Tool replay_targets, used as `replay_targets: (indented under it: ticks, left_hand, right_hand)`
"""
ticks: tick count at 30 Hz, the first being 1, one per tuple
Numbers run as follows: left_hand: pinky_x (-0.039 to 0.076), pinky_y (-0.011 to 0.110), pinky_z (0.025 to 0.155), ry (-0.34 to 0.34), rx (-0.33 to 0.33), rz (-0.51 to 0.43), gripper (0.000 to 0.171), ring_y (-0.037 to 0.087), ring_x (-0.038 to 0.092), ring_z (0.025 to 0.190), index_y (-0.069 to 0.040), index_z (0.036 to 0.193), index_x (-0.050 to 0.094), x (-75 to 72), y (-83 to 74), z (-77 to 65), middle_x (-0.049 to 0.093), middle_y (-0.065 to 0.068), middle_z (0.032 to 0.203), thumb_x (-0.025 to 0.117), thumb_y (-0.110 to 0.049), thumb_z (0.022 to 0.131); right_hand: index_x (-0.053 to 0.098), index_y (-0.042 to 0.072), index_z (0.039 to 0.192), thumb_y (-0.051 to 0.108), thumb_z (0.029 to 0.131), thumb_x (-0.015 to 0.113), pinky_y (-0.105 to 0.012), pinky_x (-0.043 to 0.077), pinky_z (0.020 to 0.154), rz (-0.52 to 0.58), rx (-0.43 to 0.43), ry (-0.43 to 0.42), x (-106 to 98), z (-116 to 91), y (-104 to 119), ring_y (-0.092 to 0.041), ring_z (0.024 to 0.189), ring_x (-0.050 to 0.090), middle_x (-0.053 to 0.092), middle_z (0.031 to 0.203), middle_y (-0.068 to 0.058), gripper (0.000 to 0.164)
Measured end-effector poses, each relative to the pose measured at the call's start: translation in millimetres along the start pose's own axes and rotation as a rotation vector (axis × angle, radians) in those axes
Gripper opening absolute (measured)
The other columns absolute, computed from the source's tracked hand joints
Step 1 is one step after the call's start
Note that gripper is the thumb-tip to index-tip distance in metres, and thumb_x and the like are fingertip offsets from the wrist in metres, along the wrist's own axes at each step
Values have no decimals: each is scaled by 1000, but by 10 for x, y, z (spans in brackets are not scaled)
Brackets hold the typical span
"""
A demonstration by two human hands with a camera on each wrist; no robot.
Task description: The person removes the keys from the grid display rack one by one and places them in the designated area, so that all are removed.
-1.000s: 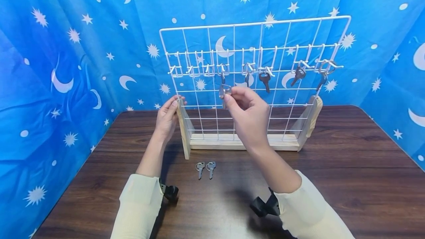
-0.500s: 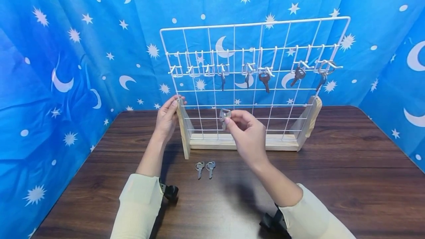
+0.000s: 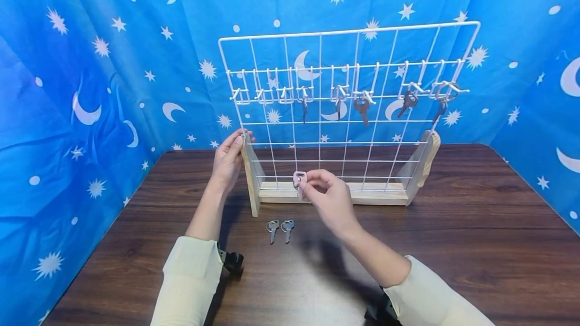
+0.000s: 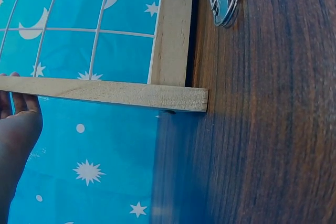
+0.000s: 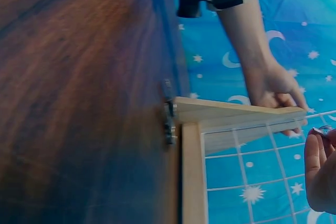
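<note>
In the head view my left hand (image 3: 228,162) grips the top of the left wooden side piece (image 3: 250,180) of a white wire-grid rack (image 3: 349,32). My right hand (image 3: 333,202) pinches a silver key (image 3: 300,177) with a ring, in front of the rack's lower bars. Two more keys, one (image 3: 273,232) beside the other (image 3: 288,231), lie on the table below, each with a ring. The right wrist view shows only part of the right hand (image 5: 320,177) at its edge, the held key small between the fingertips.
White hooks run along the grid's upper part. Several keys hang there, among them a dark key (image 3: 362,109) near the middle and a ringed key (image 3: 440,110) at the right end. Hooks on the left (image 3: 260,95) carry no keys. A blue star-patterned cloth (image 3: 113,114) surrounds the table.
My right hand has come down from just below the hook row to the rack's base bar, drifting slightly left, with the key still pinched. The left hand keeps its place.
</note>
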State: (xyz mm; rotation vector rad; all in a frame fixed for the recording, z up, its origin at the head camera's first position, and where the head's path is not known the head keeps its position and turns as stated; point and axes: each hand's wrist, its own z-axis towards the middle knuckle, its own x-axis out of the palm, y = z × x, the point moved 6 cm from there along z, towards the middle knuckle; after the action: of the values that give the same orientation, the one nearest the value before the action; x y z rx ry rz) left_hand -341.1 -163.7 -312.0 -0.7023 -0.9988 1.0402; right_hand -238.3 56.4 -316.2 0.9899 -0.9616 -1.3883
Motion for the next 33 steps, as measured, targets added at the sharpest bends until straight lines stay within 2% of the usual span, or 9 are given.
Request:
replay_targets:
  ticks: [5, 9, 17, 23, 27, 33]
  left_hand:
    - [39, 32, 99, 0, 1, 0, 30, 23, 53, 111, 5, 124, 49, 3, -5, -2, 62, 3, 109, 45, -10, 98]
    - [40, 31, 99, 3, 3, 10, 32, 17, 56, 106, 5, 124, 49, 13, -19, -11, 62, 1, 108, 46, -12, 98]
    - [40, 31, 98, 5, 5, -4, 28, 19, 56, 107, 2, 121, 51, 13, -11, -8, 62, 3, 109, 47, -12, 97]
    - [40, 32, 98, -2, -3, 5, 28, 19, 56, 108, 0, 121, 52, 17, -20, -12, 58, 12, 116, 48, -13, 97]
    - [40, 32, 99, -6, -9, 10, 32, 24, 53, 112, 5, 124, 49, 15, -30, -16, 54, 18, 121, 47, -12, 97]
    - [39, 32, 99, -7, -12, 17, 35, 21, 54, 111, 6, 127, 46, 16, -28, -21, 60, 8, 114, 46, -12, 98]
  right_hand:
    - [61, -4, 91, -3, 81, 66, -31, 56, 66, -3, 66, 36, 44, -28, -152, -20, 64, 64, 67, 78, -14, 12]
    - [57, -7, 95, -8, 80, 64, -30, 56, 63, 11, 104, 67, 75, -56, -299, -21, 64, 64, 66, 79, -18, 17]
    - [51, -9, 95, -11, 80, 61, -33, 56, 62, 0, 239, 202, 142, -113, -555, -25, 64, 65, 65, 76, -16, 18]
    - [47, -9, 93, -13, 79, 58, -33, 56, 60, 18, 364, 309, 129, -130, -722, -17, 57, 62, 63, 73, -13, 18]
    - [48, -9, 93, -13, 78, 58, -32, 56, 58, -7, 413, 330, 121, -116, -819, -15, 55, 61, 62, 73, -14, 19]
    - [51, -8, 92, -12, 78, 60, -31, 56, 56, -83, 476, 336, 156, -114, -970, -18, 55, 62, 64, 74, -16, 17]
